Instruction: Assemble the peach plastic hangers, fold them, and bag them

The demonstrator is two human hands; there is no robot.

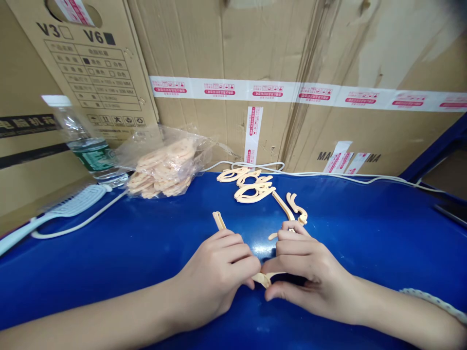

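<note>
A cream plastic folding hanger [261, 280] is held between my two hands, low over the blue table [153, 291]. My left hand [222, 270] is wrapped round one arm of it, whose end pokes out above the knuckles. My right hand [315, 274] pinches the joint area with thumb and index finger; much of the piece is hidden by the fingers. Just beyond my right hand lie a loose hanger arm [283, 206] and a curved hook piece [302, 214]. Several folded hangers [254, 193] rest further back, close together.
A clear plastic bag [164, 167] full of cream hanger parts sits at the back left. Beside it are a water bottle [87, 141] and a pale hairbrush [78, 200]. A white cable [328, 175] runs along the cardboard boxes [219, 53] behind.
</note>
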